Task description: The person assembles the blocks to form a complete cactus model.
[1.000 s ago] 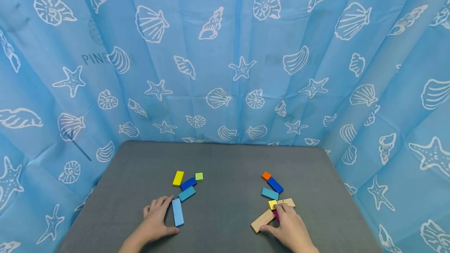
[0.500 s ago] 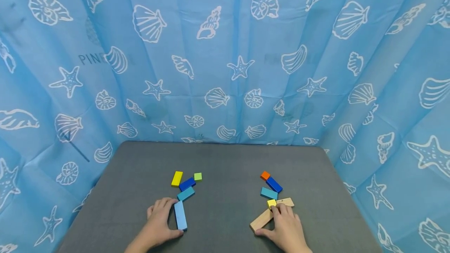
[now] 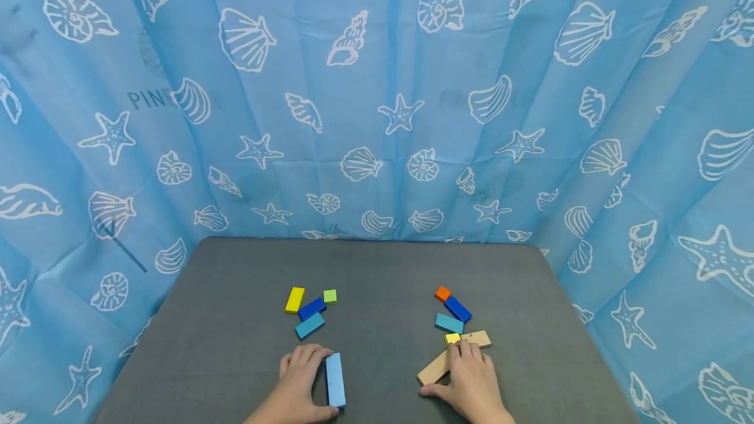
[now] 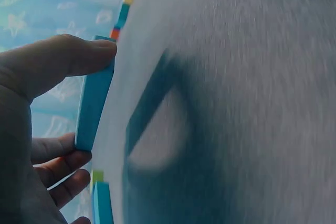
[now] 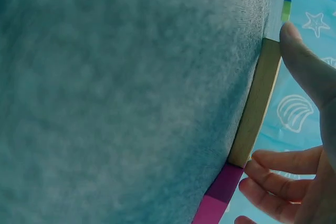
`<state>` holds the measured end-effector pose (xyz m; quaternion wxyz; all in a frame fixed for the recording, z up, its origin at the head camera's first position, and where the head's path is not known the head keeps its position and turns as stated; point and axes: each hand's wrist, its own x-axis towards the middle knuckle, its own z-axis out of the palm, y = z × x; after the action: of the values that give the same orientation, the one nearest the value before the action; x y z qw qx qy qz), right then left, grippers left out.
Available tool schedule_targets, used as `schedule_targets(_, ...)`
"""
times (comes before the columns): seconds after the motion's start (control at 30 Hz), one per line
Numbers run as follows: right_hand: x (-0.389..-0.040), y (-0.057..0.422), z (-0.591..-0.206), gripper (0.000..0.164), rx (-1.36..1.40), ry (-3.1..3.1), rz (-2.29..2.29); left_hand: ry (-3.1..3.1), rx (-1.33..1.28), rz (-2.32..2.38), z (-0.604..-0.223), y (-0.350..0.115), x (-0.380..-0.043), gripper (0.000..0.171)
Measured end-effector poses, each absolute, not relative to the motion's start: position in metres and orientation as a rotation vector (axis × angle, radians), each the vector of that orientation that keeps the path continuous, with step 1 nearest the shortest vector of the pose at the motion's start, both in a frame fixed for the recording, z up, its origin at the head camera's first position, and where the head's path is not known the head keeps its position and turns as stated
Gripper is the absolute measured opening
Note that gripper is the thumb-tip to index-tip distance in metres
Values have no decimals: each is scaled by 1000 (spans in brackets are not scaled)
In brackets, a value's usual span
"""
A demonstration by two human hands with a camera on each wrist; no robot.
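Note:
My left hand point(image 3: 300, 381) pinches a long light blue block point(image 3: 335, 380) by its ends, thumb at the near end and fingertips at the far one. In the left wrist view this block point(image 4: 96, 98) hangs above the cloth, its shadow apart from it. My right hand point(image 3: 471, 381) spans a plain wooden block point(image 3: 434, 368), thumb at its near end. The right wrist view has fingertips against the other end of that wooden block point(image 5: 256, 103), which lies on the table. A magenta block point(image 5: 216, 198) adjoins it there; the hand hides it in the head view.
On the left lie yellow point(image 3: 295, 300), dark blue point(image 3: 312, 309), green point(image 3: 330, 296) and teal point(image 3: 309, 326) blocks. Orange point(image 3: 442, 293), dark blue point(image 3: 457, 309), teal point(image 3: 449, 322), small yellow point(image 3: 452, 339) and second wooden point(image 3: 476, 339) blocks lie right. A shell-patterned curtain surrounds the grey table point(image 3: 377, 267).
My left hand has closed on the light blue block and carried it right and nearer, away from the teal block. My right hand has shifted slightly left, its fingers closer round the wooden block.

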<state>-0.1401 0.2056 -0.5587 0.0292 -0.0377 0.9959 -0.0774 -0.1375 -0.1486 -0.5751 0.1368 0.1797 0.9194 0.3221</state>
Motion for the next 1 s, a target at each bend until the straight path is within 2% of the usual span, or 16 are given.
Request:
schedule_targets(0.47,-138,202,-556,110,-76,3088,-195,2602,747,954,-585,-107,-137,87)
schedule_targets(1.0,-147,201,-552,101,-178,2955,-343,2509,757,958,-603,-79,-145,87)
